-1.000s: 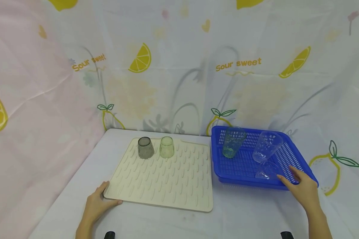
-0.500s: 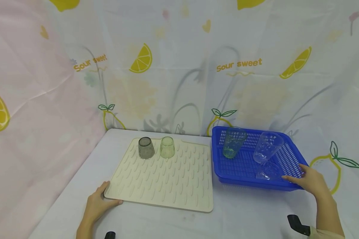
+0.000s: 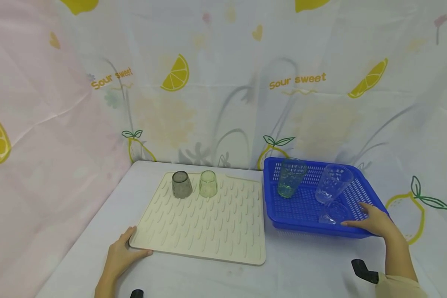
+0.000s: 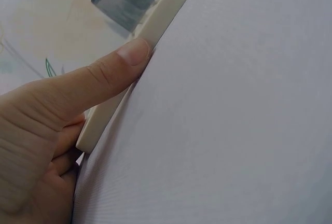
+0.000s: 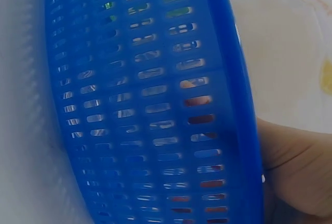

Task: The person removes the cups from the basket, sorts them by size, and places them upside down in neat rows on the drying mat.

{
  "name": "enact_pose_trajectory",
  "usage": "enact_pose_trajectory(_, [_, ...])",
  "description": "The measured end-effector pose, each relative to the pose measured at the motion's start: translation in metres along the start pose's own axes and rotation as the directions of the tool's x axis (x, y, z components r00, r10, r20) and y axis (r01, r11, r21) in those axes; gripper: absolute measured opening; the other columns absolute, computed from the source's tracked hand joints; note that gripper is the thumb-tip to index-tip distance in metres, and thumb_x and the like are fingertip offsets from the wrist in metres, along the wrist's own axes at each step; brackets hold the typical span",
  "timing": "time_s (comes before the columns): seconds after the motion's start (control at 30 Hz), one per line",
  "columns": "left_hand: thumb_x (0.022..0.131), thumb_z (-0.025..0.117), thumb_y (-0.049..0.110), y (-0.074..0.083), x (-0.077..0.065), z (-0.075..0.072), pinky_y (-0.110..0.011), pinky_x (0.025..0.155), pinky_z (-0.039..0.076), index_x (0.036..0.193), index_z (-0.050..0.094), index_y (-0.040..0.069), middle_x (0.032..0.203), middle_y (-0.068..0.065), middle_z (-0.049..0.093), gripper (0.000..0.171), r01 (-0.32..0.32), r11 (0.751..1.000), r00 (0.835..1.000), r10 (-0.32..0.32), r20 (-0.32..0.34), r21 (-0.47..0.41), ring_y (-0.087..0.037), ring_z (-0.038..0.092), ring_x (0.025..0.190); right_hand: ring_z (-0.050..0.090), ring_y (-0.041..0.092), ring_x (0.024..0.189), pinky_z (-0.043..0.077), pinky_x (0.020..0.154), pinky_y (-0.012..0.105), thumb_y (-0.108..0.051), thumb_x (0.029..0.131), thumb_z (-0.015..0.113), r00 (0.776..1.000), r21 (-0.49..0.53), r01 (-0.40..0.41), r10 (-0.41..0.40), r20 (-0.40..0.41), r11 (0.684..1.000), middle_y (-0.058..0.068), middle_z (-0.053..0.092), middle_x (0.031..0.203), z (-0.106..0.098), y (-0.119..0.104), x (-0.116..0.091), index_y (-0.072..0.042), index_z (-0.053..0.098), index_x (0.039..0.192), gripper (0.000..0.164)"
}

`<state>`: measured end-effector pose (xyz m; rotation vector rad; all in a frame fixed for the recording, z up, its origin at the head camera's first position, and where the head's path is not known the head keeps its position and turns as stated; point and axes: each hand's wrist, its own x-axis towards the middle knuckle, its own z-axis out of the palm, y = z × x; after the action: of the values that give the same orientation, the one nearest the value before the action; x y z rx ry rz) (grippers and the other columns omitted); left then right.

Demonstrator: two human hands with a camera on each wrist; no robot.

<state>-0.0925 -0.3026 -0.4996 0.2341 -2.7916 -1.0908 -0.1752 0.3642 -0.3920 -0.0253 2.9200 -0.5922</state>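
Note:
My left hand (image 3: 121, 254) holds the front left corner of a cream ridged drying mat (image 3: 208, 227). Its thumb (image 4: 134, 53) lies along the mat's front edge, with the other fingers around the corner. On the mat's back part stand a grey glass (image 3: 181, 185) and a pale green glass (image 3: 207, 184), both upside down. My right hand (image 3: 376, 222) reaches over the front right rim of a blue basket (image 3: 298, 225), thumb and fingers spread beside a small clear glass (image 3: 334, 213). In the right wrist view, the basket's slotted wall hides most of its fingers.
The basket also holds a tall green-tinted glass (image 3: 291, 178) and a tall clear glass (image 3: 331, 184), both leaning. Mat and basket stand side by side on a white table (image 3: 298, 265). A lemon-print cloth (image 3: 223, 107) hangs behind.
My right hand drew back to the right from the small clear glass, then came left toward it again. The left hand and the mat have stayed in place.

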Motion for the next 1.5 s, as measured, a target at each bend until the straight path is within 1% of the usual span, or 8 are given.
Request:
enact_pose_trajectory(0.3, [0.058, 0.089, 0.032, 0.001, -0.001, -0.001, -0.063, 0.106, 0.027, 0.134, 0.039, -0.013, 0.141, -0.035, 0.030, 0.101, -0.001, 1.000, 1.000, 0.001, -0.015, 0.002, -0.055, 0.028, 0.128, 0.051, 0.056, 0.105, 0.049, 0.081, 0.061, -0.033, 0.075, 0.079, 0.992, 0.092, 0.123, -0.121, -0.027, 0.988, 0.042, 0.050, 0.118, 0.011, 0.000, 0.006, 0.021, 0.035, 0.129, 0.088])
enact_pose_trajectory(0.57, [0.058, 0.089, 0.030, 0.001, -0.001, 0.000, -0.064, 0.104, 0.028, 0.132, 0.041, -0.014, 0.139, -0.035, 0.031, 0.099, -0.017, 1.000, 0.999, 0.017, -0.031, 0.004, -0.056, 0.029, 0.127, 0.051, 0.055, 0.106, 0.048, 0.082, 0.062, -0.029, 0.075, 0.079, 0.982, 0.133, 0.186, -0.187, -0.007, 0.973, 0.041, 0.052, 0.115, 0.017, -0.007, 0.011, 0.020, 0.039, 0.127, 0.081])
enact_pose_trajectory(0.8, [0.057, 0.090, 0.028, 0.001, -0.002, 0.000, -0.064, 0.104, 0.028, 0.131, 0.041, -0.015, 0.138, -0.036, 0.032, 0.099, -0.019, 1.000, 0.999, 0.019, -0.037, -0.002, -0.056, 0.029, 0.127, 0.052, 0.054, 0.105, 0.050, 0.083, 0.059, -0.025, 0.074, 0.080, 0.978, 0.148, 0.203, -0.207, 0.010, 0.968, 0.040, 0.053, 0.114, 0.020, -0.013, 0.014, 0.021, 0.039, 0.126, 0.080])
enact_pose_trajectory(1.03, [0.057, 0.089, 0.030, 0.000, 0.000, 0.000, -0.063, 0.105, 0.028, 0.132, 0.041, -0.014, 0.140, -0.035, 0.032, 0.099, -0.015, 1.000, 0.999, 0.014, -0.034, -0.018, -0.056, 0.029, 0.127, 0.056, 0.051, 0.102, 0.051, 0.083, 0.058, -0.028, 0.073, 0.080, 0.983, 0.150, 0.180, -0.175, -0.045, 0.972, 0.038, 0.056, 0.111, 0.020, -0.016, 0.012, 0.021, 0.043, 0.122, 0.078])
enact_pose_trajectory(1.17, [0.058, 0.089, 0.030, 0.001, -0.001, -0.001, -0.063, 0.105, 0.028, 0.133, 0.041, -0.014, 0.140, -0.035, 0.032, 0.099, -0.016, 1.000, 0.999, 0.015, -0.029, -0.023, -0.055, 0.029, 0.128, 0.048, 0.055, 0.111, 0.045, 0.089, 0.063, -0.029, 0.078, 0.077, 0.985, 0.201, 0.164, -0.149, -0.087, 0.966, 0.041, 0.049, 0.121, 0.018, -0.017, 0.008, 0.021, 0.037, 0.127, 0.081])
enact_pose_trajectory(1.3, [0.059, 0.089, 0.030, 0.001, -0.002, -0.001, -0.063, 0.105, 0.027, 0.133, 0.040, -0.014, 0.140, -0.036, 0.031, 0.099, -0.012, 1.000, 1.000, 0.011, -0.020, -0.023, -0.055, 0.028, 0.128, 0.041, 0.055, 0.118, 0.042, 0.093, 0.064, -0.028, 0.083, 0.073, 0.982, 0.294, 0.164, -0.127, -0.142, 0.941, 0.040, 0.040, 0.132, 0.018, -0.018, 0.004, 0.017, 0.027, 0.137, 0.085])
enact_pose_trajectory(1.4, [0.059, 0.089, 0.030, 0.001, -0.002, -0.001, -0.062, 0.106, 0.027, 0.134, 0.039, -0.013, 0.141, -0.035, 0.030, 0.099, -0.001, 1.000, 1.000, 0.001, -0.012, -0.027, -0.055, 0.028, 0.129, 0.042, 0.054, 0.119, 0.046, 0.091, 0.058, -0.029, 0.085, 0.071, 0.976, 0.339, 0.156, -0.092, -0.197, 0.928, 0.037, 0.040, 0.135, 0.018, -0.020, 0.001, 0.012, 0.023, 0.142, 0.085])
enact_pose_trajectory(1.5, [0.059, 0.089, 0.032, 0.001, -0.001, 0.000, -0.062, 0.107, 0.027, 0.134, 0.039, -0.013, 0.142, -0.035, 0.029, 0.101, 0.008, 0.999, 1.000, -0.009, -0.006, -0.032, -0.054, 0.027, 0.130, 0.047, 0.048, 0.116, 0.054, 0.085, 0.029, -0.028, 0.085, 0.071, 0.967, 0.363, 0.159, -0.070, -0.245, 0.918, 0.034, 0.042, 0.135, 0.018, -0.022, -0.001, 0.009, 0.023, 0.143, 0.084])
